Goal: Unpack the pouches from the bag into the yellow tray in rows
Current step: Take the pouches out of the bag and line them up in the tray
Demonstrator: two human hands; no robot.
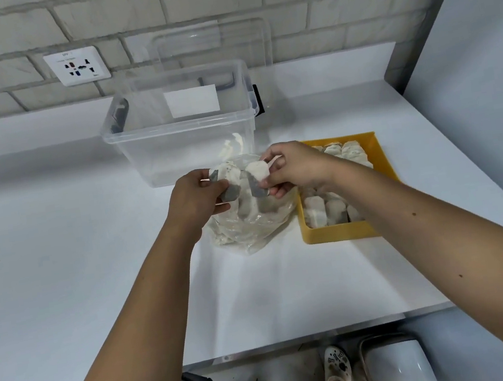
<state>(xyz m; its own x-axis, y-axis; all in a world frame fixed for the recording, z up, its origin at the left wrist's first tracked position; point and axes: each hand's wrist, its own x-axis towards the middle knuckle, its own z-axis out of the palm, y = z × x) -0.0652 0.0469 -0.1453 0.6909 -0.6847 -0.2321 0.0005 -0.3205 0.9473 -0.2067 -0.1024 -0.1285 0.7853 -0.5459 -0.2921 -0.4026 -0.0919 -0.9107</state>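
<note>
White tabletop extends wide left of and before the clear bag. Clear bin stands just behind; yellow tray sits just right, near the table's right edge. Left hand and right hand each pinch a pouch above the bag's mouth.

The left hand and right hand, at the frame's centre, cover the mouth of the crumpled clear plastic bag. Their curled fingers hide much of the small white pouches they grip, so the number held is unclear. The right forearm hides the middle of the yellow rectangular plastic tray. The print on the white wall socket, upper left, is too small to read. The bottom edge cuts off the white rounded bin.
</note>
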